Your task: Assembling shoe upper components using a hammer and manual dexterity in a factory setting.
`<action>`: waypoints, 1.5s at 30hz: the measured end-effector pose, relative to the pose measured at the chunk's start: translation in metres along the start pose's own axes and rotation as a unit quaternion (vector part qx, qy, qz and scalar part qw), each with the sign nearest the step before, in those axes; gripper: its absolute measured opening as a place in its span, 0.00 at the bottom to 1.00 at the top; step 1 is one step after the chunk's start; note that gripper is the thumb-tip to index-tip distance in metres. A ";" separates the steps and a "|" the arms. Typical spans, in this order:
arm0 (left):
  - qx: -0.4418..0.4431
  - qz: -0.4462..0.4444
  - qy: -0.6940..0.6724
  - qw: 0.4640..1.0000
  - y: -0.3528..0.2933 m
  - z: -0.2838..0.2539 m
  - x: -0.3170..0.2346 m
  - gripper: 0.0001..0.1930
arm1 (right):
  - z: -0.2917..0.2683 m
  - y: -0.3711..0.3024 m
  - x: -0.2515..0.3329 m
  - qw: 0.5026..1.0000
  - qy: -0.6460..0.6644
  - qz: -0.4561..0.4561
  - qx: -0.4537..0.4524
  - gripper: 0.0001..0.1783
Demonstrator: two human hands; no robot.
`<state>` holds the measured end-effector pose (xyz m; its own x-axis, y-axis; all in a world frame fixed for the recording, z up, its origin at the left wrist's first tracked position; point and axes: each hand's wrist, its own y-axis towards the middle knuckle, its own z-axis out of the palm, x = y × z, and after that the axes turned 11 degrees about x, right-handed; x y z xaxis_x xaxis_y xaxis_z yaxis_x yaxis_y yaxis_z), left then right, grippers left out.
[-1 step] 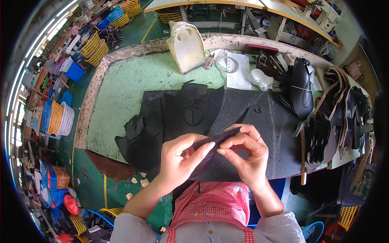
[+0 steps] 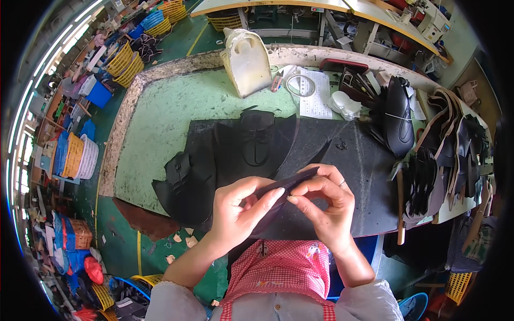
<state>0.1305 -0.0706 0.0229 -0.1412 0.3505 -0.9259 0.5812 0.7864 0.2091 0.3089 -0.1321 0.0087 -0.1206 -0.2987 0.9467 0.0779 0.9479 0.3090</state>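
My left hand [image 2: 234, 209] grips a thin black leather-like piece [image 2: 289, 182], thumb on top and fingers curled behind it. My right hand [image 2: 327, 206] is closed at the piece's near edge, thumb and forefinger pinched together there. Whether a thread or scrap lies in that pinch is too small to tell. Both hands are raised above a dark work mat [image 2: 342, 187]. Beyond them lies a black shoe upper [image 2: 257, 140] with a stitched curve on it. Another black shoe upper [image 2: 179, 179] rests to the left, partly hanging past the mat.
A cut-open pale plastic jug [image 2: 250, 67] stands at the back. Red-handled snips [image 2: 277, 81], a white ring [image 2: 300, 85], a printed sheet [image 2: 319, 101] and a tool box [image 2: 357, 83] are right of it. Tied black parts [image 2: 399, 120] and hanging leather pieces [image 2: 423, 184] crowd the right.
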 end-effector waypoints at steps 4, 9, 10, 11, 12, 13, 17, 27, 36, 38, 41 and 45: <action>-0.008 -0.004 -0.018 1.000 -0.001 0.002 0.003 0.06 | 0.003 -0.002 -0.001 1.000 -0.011 0.009 -0.018 0.09; -0.014 -0.032 -0.054 0.998 -0.004 0.002 0.004 0.06 | 0.005 -0.004 -0.001 0.999 -0.014 0.001 -0.030 0.08; -0.014 -0.036 -0.060 0.997 -0.005 0.002 0.003 0.06 | 0.006 -0.004 -0.001 1.000 -0.012 0.003 -0.028 0.08; -0.016 -0.043 -0.073 0.996 -0.005 0.002 0.003 0.06 | 0.006 -0.003 0.000 0.999 -0.015 0.006 -0.030 0.08; -0.015 -0.040 -0.063 0.997 -0.005 0.002 0.002 0.06 | 0.006 -0.003 0.000 1.000 -0.002 0.011 -0.029 0.08; -0.017 -0.038 -0.059 0.997 -0.005 0.002 0.001 0.06 | 0.006 -0.003 0.000 0.999 0.005 0.016 -0.031 0.08; -0.012 0.003 -0.036 0.999 -0.003 -0.001 -0.002 0.05 | 0.007 -0.004 0.001 0.999 0.007 0.020 -0.027 0.09; 0.053 0.040 -0.061 0.996 -0.003 -0.007 -0.001 0.05 | 0.000 0.005 -0.006 0.964 0.235 0.113 0.047 0.17; 0.095 -0.105 -0.238 0.961 -0.003 -0.011 0.005 0.06 | -0.016 0.014 -0.002 0.927 0.287 0.187 0.150 0.14; 0.100 -0.082 -0.212 0.969 -0.004 -0.009 0.007 0.06 | -0.011 0.012 -0.002 0.954 0.214 0.173 0.123 0.16; 0.064 -0.074 -0.015 0.995 -0.007 -0.010 0.004 0.06 | -0.008 0.011 0.000 0.988 -0.027 0.122 0.092 0.12; 0.057 0.058 0.066 0.994 -0.008 -0.013 -0.005 0.06 | -0.005 0.009 0.006 0.992 -0.095 0.012 0.080 0.10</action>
<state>0.1164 -0.0723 0.0300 -0.1674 0.5054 -0.8465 0.6865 0.6760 0.2679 0.3142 -0.1259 0.0182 -0.3069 -0.2647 0.9142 -0.0736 0.9643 0.2545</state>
